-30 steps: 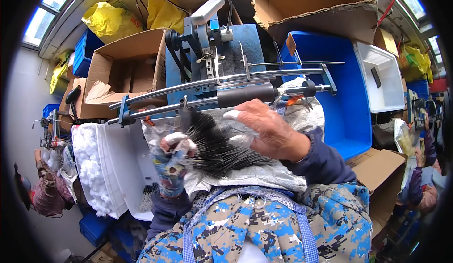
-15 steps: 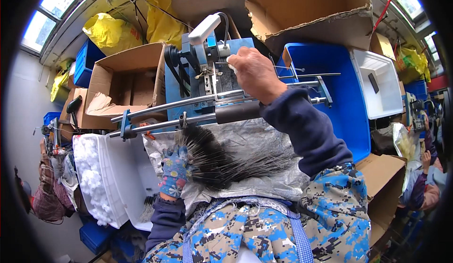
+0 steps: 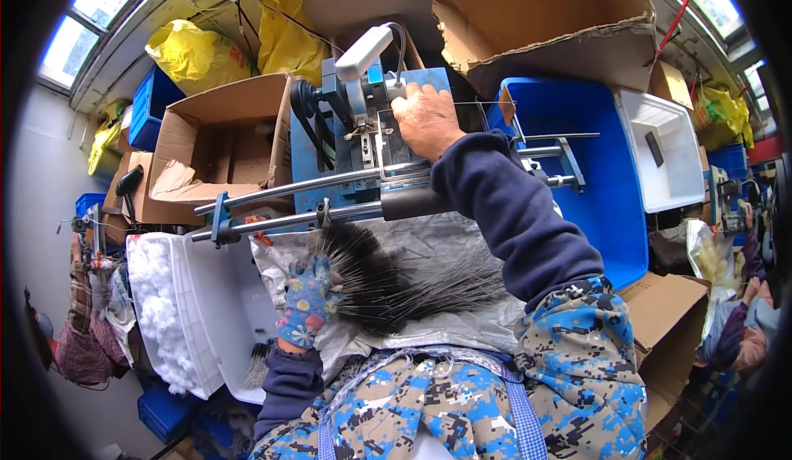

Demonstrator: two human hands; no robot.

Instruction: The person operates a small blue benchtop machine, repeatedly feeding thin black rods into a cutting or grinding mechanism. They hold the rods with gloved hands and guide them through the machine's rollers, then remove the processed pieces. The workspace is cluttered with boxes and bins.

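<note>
My left hand [image 3: 307, 301], in a blue flowered glove, has its fingers curled at the left side of a bundle of thin wire-stemmed brushes [image 3: 375, 283] with dark bristles. The bundle lies on a silvery sheet [image 3: 462, 320] over my lap. Bare and closed, my right hand [image 3: 427, 119] is over the right side of a blue bench machine [image 3: 318, 186], close to its grey cylinder [image 3: 398, 89]. The fingertips are turned away, so what they grip is hidden. A bent metal rod and small clamp [image 3: 365, 140] stand just left of that hand.
Two steel rails [image 3: 297, 189] cross in front of the machine, with a dark roller [image 3: 410, 202]. A white bin [image 3: 223, 311] and white fluffy pieces [image 3: 161, 311] are at left. Cardboard boxes [image 3: 223, 142] and a blue bin [image 3: 590, 204] flank the machine. Other people [image 3: 87, 320] work at both sides.
My right hand has shifted left and turned over the machine, its forearm swinging inward. A white bit seen at its fingertips is out of sight. My left hand stays by the bundle.
</note>
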